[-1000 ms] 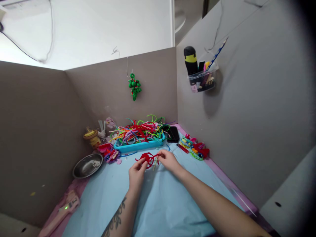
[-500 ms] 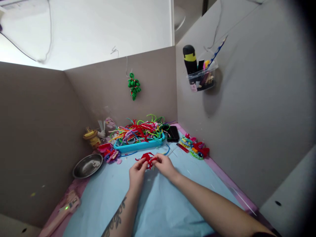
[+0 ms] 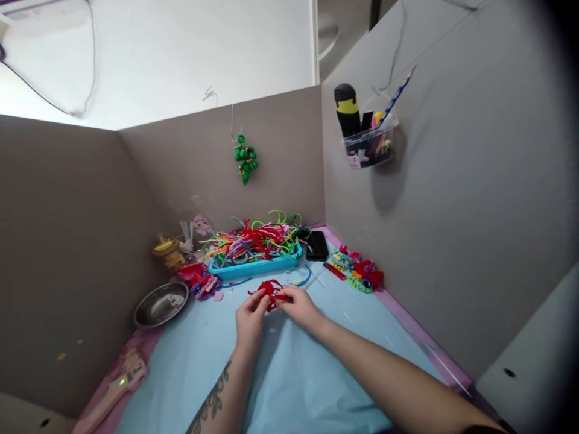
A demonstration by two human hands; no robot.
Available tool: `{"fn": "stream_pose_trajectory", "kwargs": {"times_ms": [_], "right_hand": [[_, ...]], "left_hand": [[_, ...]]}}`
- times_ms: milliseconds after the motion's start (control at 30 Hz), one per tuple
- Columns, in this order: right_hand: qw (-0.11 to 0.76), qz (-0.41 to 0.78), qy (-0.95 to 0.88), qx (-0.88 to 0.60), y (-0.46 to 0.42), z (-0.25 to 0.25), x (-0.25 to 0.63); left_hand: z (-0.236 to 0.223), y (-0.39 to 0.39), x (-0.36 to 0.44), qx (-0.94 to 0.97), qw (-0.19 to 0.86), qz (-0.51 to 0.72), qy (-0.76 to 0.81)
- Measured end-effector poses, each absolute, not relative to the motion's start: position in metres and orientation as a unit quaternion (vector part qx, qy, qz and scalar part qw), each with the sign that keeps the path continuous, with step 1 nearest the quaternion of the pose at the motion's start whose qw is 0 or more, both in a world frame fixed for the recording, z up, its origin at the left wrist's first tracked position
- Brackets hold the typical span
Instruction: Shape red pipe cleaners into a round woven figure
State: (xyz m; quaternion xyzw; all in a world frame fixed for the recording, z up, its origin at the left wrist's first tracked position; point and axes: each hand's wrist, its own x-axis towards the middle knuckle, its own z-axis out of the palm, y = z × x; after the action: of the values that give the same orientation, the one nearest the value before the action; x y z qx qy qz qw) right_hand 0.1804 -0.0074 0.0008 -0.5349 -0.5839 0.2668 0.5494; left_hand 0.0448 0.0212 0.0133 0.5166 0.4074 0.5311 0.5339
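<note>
A small twisted shape of red pipe cleaner (image 3: 270,290) is held just above the light blue mat (image 3: 289,367). My left hand (image 3: 250,319) pinches its left side with closed fingers. My right hand (image 3: 299,306) pinches its right side, fingertips almost meeting those of the left. Behind them stands a turquoise tray (image 3: 253,265) heaped with pipe cleaners of many colours.
A metal bowl (image 3: 160,304) and a pink glue gun (image 3: 115,386) lie at the left. Finished pipe-cleaner figures (image 3: 357,271) and a black phone (image 3: 317,245) sit at the right. Grey partition walls enclose the desk; a clear holder (image 3: 368,141) and a green ornament (image 3: 245,158) hang on them.
My right hand has drawn left toward my left hand, closing the gap, and the red piece looks more bunched between the fingertips.
</note>
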Motion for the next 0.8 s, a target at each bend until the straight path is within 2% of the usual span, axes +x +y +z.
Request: {"fn": "stream_pose_trajectory", "kwargs": {"times_ms": [200,367,467,567,800], "right_hand": [[0.529,0.463,-0.518,-0.487,-0.009,0.003,0.179],[0.595,0.413,-0.458,-0.515,-0.008,0.003,0.181],[0.603,0.410,-0.455,-0.512,-0.007,0.002,0.181],[0.565,0.443,-0.478,-0.506,-0.010,0.003,0.178],[0.484,0.615,-0.470,-0.408,-0.021,0.009,0.172]], "left_hand": [[0.011,0.021,0.046,0.524,0.528,0.527,0.410],[0.007,0.023,0.046,0.541,0.515,0.523,0.410],[0.006,0.023,0.046,0.543,0.515,0.521,0.411],[0.006,0.022,0.046,0.536,0.523,0.522,0.408],[0.011,0.020,0.046,0.537,0.526,0.514,0.412]]}}
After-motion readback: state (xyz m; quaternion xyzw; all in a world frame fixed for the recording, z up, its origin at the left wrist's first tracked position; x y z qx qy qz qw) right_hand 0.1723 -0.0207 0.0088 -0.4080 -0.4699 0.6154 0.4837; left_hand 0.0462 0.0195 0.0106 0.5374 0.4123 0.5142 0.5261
